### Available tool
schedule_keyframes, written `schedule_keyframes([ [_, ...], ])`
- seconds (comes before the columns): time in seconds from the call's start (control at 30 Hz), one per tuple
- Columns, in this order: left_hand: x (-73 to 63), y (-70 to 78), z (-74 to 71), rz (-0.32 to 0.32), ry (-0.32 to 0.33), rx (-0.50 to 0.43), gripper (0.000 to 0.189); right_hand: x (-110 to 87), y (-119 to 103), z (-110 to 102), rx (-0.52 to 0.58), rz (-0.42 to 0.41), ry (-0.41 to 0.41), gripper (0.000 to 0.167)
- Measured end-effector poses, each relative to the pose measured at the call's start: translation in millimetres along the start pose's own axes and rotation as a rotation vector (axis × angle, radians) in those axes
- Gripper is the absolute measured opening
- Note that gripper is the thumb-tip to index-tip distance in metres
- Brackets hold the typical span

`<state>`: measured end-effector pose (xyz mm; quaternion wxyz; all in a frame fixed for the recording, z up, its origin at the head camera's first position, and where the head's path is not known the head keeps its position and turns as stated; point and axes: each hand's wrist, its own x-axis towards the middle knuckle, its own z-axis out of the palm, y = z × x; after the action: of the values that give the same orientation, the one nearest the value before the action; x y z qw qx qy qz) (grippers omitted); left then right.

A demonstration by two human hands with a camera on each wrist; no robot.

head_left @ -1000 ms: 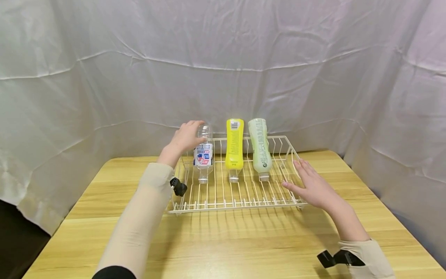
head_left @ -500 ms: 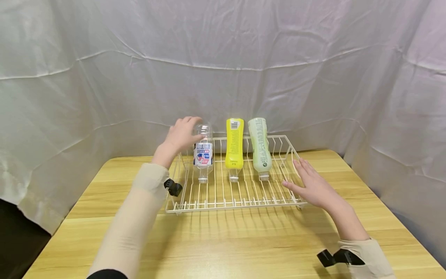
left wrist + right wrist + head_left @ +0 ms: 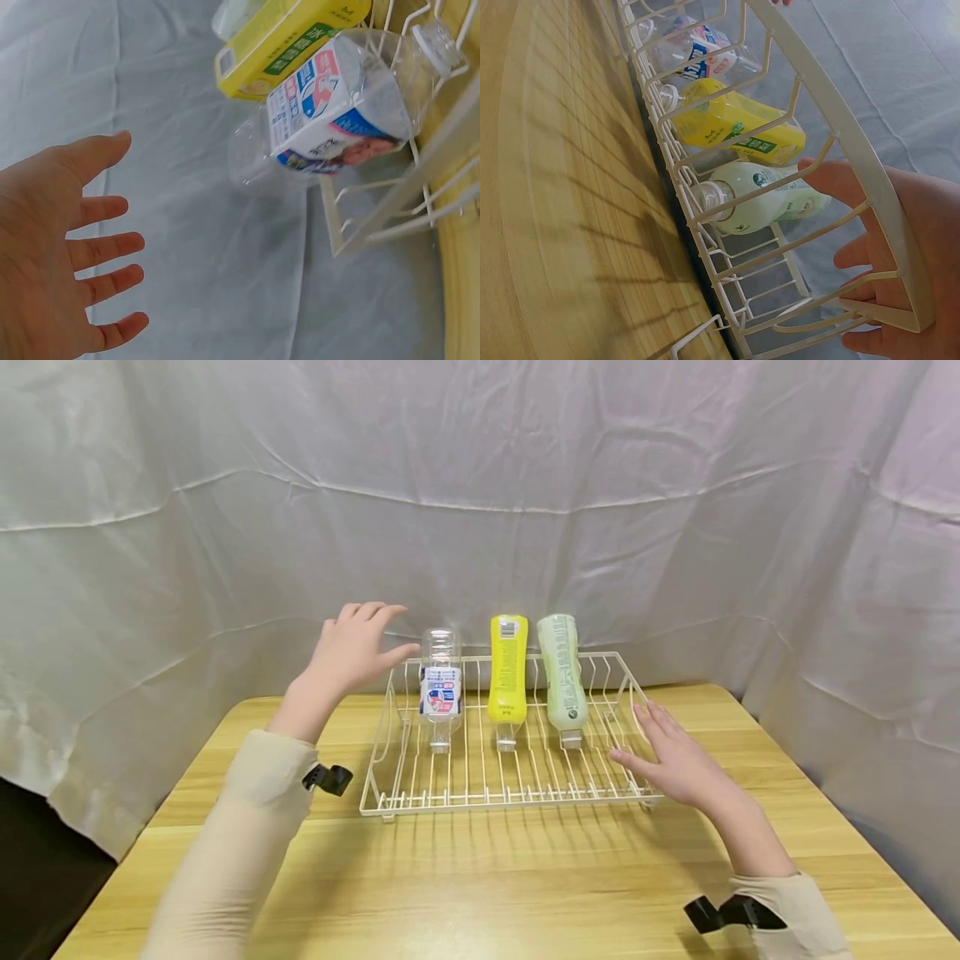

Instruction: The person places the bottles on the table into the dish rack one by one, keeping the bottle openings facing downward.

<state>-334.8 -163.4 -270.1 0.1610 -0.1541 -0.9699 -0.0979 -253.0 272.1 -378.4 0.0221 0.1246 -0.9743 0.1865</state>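
A white wire dish rack (image 3: 510,804) stands on the table with three bottles leaning neck-down in it. At its left is a clear plastic bottle (image 3: 441,689) with a blue, white and pink label. The middle one is a yellow bottle (image 3: 508,670), and a pale green bottle (image 3: 564,681) leans to its right. My left hand (image 3: 347,647) is left of the clear bottle, apart from it, fingers spread and holding nothing; the left wrist view shows the gap. My right hand (image 3: 678,764) rests at the rack's right side, fingers extended along the rim (image 3: 877,180).
The wooden table (image 3: 480,885) extends in front of the rack and to both sides. A grey-white cloth backdrop (image 3: 480,510) hangs close behind and around it. A black strap mount (image 3: 327,778) sits on the left wrist, another (image 3: 731,915) on the right.
My left hand has come off the clear bottle and moved left, its fingers spreading. The bottle stays leaning in the rack. My right hand has stayed in place.
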Motion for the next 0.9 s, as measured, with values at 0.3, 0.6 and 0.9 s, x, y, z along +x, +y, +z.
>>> schedule_keyframes([
  [0.3,-38.5,-19.9,-11.7,-0.024,0.057,0.014,0.067,3.3,3.6,-1.6,0.006,-0.003,-0.004,0.095],
  [0.6,-71.5,-39.9,-7.8,-0.081,0.051,0.024,0.073,5.5,4.3,-4.8,-0.015,-0.013,0.007,0.095],
  [0.9,-90.2,-62.4,12.9,-0.093,0.032,-0.004,0.073,8.3,15.1,-15.7,-0.054,-0.014,0.035,0.092],
])
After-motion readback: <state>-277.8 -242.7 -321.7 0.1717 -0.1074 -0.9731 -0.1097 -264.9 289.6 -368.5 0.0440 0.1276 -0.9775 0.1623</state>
